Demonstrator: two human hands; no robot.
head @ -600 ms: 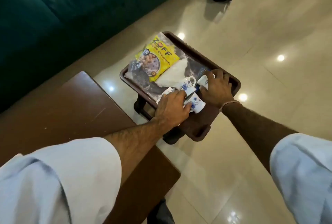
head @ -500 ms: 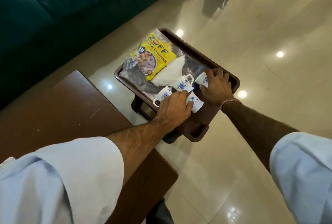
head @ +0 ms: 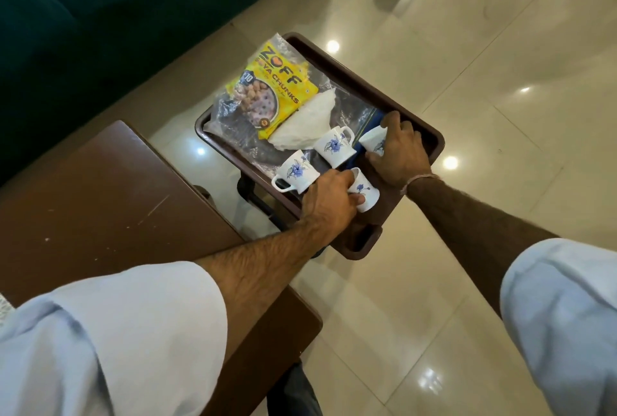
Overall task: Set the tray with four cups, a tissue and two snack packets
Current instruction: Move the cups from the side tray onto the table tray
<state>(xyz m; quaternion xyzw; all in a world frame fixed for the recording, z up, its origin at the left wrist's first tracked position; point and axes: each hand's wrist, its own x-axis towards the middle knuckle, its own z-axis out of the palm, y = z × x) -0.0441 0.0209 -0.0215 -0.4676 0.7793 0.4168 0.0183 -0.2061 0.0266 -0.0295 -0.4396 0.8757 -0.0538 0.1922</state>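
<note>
Both arms reach forward over the brown tray (head: 414,122). The left hand (head: 329,202) curls its fingers (head: 359,198) around the nearest cup (head: 365,193), at the tray's 6 o'clock. The right hand (head: 397,155) wraps the cup at 3 o'clock (head: 372,140). Four floral cups stand there in all. One yellow soya chunks packet (head: 270,88) lies on a clear packet (head: 230,122) at 11 o'clock, one white tissue (head: 305,125) beside them.

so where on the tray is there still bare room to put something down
Bare tray floor shows at the near corner, bordered by the near cup, the right wrist and the handle cutout. A narrow strip runs along the far rim, beyond the clear packet. The middle is crowded: four cups, tissue and yellow packet.
</note>
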